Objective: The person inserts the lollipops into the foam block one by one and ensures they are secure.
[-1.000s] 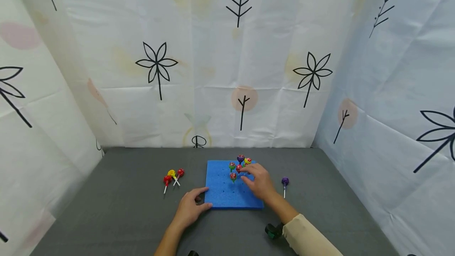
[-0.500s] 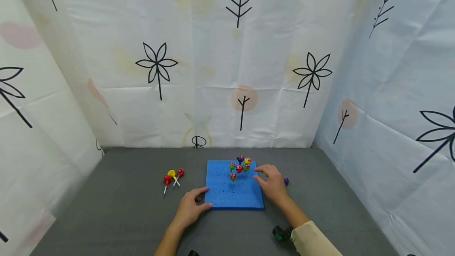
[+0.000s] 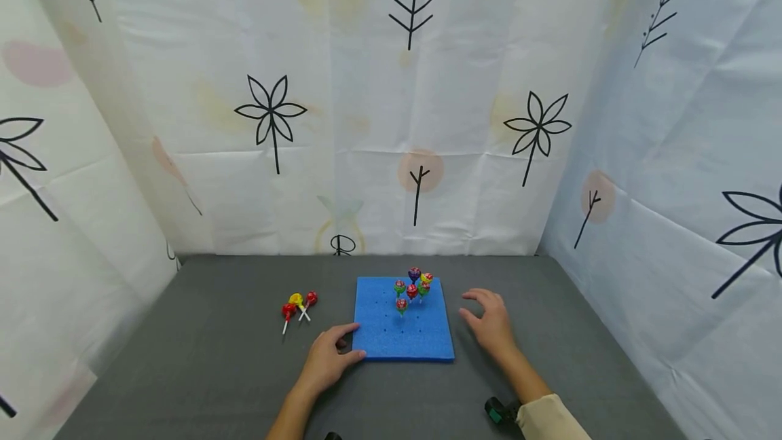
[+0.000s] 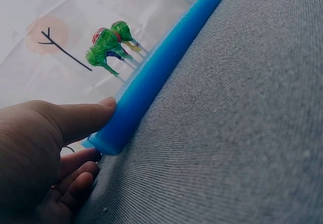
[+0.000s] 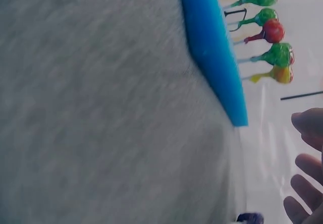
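Note:
My left hand (image 3: 326,358) holds the near left corner of a blue foam board (image 3: 391,338), thumb at the front corner and index finger along the left side. Several lollipops stand upright in the board's holes: a purple one (image 3: 414,273), a yellow one (image 3: 427,278), a red one (image 3: 412,290), and green-wrapped ones, the nearest a green lollipop (image 3: 401,305). Right of the board, my right hand (image 3: 491,324) hovers with fingers spread and nothing in them. Below its fingers in the right wrist view lies another purple lollipop (image 5: 251,218), which the hand hides in the head view.
To the left of the board, a red lollipop (image 3: 288,311), a yellow lollipop (image 3: 296,300) and another red lollipop (image 3: 311,298) lie on the grey table (image 3: 214,345). Patterned white cloth (image 3: 342,100) walls in the back and sides. More small holes dot the board.
My right hand has drawn away from the lollipops on the board, moving right past its edge and over the loose purple lollipop. My left hand and the board stay put.

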{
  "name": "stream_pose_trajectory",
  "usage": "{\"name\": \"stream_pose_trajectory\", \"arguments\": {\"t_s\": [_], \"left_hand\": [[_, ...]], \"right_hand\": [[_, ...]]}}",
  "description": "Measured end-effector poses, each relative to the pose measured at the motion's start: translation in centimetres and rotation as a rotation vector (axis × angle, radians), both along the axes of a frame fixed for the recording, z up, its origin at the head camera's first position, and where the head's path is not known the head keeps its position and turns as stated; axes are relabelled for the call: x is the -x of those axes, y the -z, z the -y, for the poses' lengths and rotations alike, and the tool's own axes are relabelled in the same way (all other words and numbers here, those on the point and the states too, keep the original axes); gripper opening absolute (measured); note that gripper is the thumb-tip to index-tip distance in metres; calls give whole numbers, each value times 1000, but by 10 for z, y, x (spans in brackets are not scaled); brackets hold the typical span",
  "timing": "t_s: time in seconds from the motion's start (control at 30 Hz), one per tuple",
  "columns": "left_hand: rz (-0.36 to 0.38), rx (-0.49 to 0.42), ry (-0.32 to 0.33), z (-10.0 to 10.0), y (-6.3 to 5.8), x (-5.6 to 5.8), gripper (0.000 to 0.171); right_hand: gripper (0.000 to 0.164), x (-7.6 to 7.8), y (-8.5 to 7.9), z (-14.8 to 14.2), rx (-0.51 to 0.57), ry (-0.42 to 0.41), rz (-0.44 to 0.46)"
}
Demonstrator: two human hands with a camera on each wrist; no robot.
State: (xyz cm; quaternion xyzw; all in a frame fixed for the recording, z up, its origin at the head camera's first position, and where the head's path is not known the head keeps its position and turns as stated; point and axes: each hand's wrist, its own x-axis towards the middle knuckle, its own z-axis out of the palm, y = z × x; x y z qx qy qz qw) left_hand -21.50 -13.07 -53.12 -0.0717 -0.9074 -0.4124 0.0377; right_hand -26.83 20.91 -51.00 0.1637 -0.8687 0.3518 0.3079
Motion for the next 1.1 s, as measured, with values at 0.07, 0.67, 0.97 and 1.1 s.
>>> {"name": "stream_pose_trajectory", "arguments": {"t_s": [0.07, 0.67, 0.97, 1.1], "left_hand": [[-2, -2, 0, 0, 1, 0, 53], [11, -4, 2, 0, 1, -1, 53], [17, -14, 3, -1, -1, -2, 53], [13, -15, 2, -1, -3, -2, 53]], "right_hand": [[30, -2, 3, -5, 14, 8, 9], [42, -2, 9, -33, 85, 71, 235], [49, 3, 14, -49, 98, 96, 438], [47, 5, 10, -53, 64, 60, 490]]}}
